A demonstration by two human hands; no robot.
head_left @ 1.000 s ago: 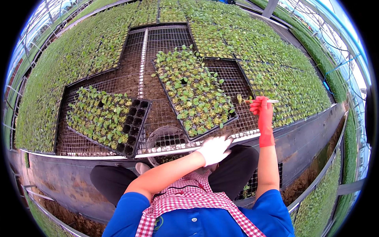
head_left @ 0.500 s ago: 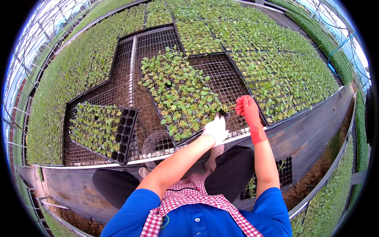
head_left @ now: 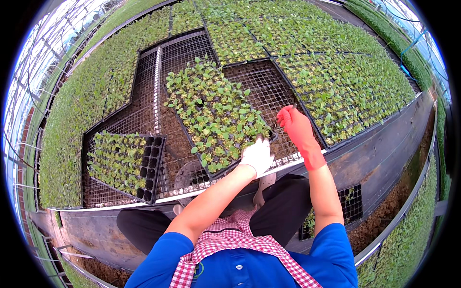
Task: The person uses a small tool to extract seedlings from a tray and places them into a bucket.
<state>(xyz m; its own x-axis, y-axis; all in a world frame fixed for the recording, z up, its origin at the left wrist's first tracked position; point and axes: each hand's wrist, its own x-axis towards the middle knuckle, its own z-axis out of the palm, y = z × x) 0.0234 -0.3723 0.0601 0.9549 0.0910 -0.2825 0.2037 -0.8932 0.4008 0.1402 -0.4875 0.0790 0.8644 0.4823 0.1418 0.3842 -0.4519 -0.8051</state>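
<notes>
A black cell tray of leafy seedlings (head_left: 213,113) lies at an angle on the wire-mesh bench in front of me. My left hand (head_left: 258,157), in a white glove with soiled fingertips, is at the tray's near right corner. Its fingers are pressed together among the outermost seedlings; what they grip is hidden. Just right of the tray, above the mesh, is my right hand (head_left: 298,130) in a red rubber glove. The fingers are curled into a pinch, with a small dark bit showing at them that I cannot make out.
A second seedling tray (head_left: 117,161) with a row of bare cells (head_left: 151,165) lies at the left. Dense seedling trays (head_left: 341,91) surround the open wire mesh (head_left: 185,50). A white rail (head_left: 187,190) edges the bench. Another black tray (head_left: 350,204) sits low beside my right leg.
A small seedling plug seen between my hands no longer shows there. My left hand has shifted slightly left onto the tray corner; my right hand has moved slightly up and left, its wrist turned.
</notes>
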